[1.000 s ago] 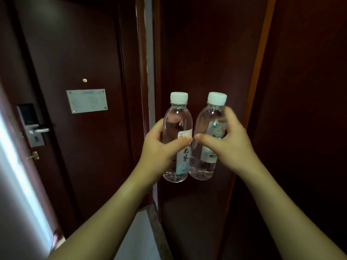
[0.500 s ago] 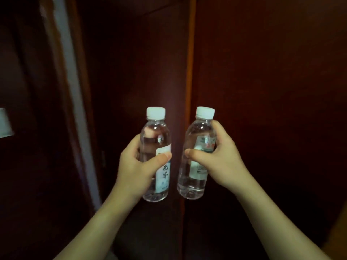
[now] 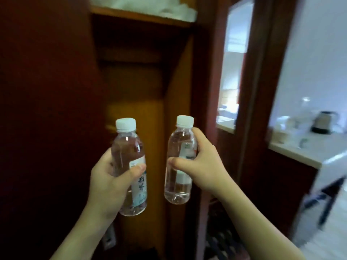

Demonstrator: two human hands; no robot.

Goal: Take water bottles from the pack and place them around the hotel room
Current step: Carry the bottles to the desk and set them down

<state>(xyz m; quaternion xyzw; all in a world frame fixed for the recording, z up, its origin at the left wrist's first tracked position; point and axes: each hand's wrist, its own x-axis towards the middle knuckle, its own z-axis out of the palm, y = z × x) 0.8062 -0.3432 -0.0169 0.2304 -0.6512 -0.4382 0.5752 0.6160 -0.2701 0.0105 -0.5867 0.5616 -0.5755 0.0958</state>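
Observation:
I hold two clear water bottles with white caps upright in front of me, at chest height. My left hand point(image 3: 110, 182) is wrapped round the left bottle point(image 3: 127, 147), whose white label with dark characters faces me. My right hand point(image 3: 204, 166) grips the right bottle point(image 3: 178, 139) at its middle, thumb across the front. The two bottles stand a short gap apart and do not touch. The bottle pack is not in view.
Behind the bottles is an open wooden wardrobe niche point(image 3: 142, 76) with white bedding point(image 3: 150, 6) on its top shelf. A dark door panel point(image 3: 47, 109) fills the left. To the right are a wooden frame point(image 3: 262, 91), a white counter point(image 3: 300, 152) and a kettle point(image 3: 323, 122).
My view has swung right, from the entrance door past dark panels to the wardrobe niche and counter. The bottles have drawn a little further apart; both grips are unchanged.

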